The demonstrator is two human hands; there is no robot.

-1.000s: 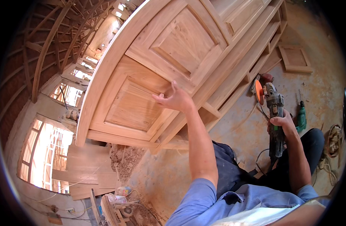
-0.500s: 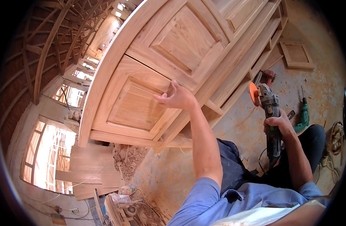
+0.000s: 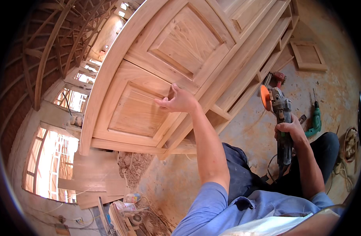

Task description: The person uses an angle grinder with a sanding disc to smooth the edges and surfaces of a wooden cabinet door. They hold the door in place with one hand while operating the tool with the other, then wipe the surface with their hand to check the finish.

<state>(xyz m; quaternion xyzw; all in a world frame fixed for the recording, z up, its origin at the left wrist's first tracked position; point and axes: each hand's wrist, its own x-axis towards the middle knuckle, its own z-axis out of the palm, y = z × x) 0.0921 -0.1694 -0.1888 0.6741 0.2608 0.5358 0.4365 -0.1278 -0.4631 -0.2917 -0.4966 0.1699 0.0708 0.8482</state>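
Note:
My left hand (image 3: 181, 100) rests on the lower cabinet door (image 3: 138, 109), at the edge beside the neighbouring door (image 3: 188, 41). Its thumb and index finger are spread apart across the door's frame, and the other fingers are partly hidden. Both doors are bare pale wood with raised panels, set in a large wooden cabinet (image 3: 184, 135). My right hand (image 3: 291, 129) is closed around the body of an angle grinder (image 3: 283, 108), held upright over my lap. An orange disc (image 3: 265, 98) is fitted at the grinder's top, turned toward the cabinet and apart from it.
On the floor to the right lie a green drill (image 3: 315, 120), a red power tool (image 3: 280, 78) and a loose wooden panel frame (image 3: 309, 56). Wood shavings (image 3: 134, 167) and boards (image 3: 94, 175) are at the lower left. The grinder's cord (image 3: 270, 165) hangs near my leg.
The dark gap between the two doors looks thinner now. My left hand stays at the same door edge, and the view has shifted slightly. The right hand still holds the grinder in place.

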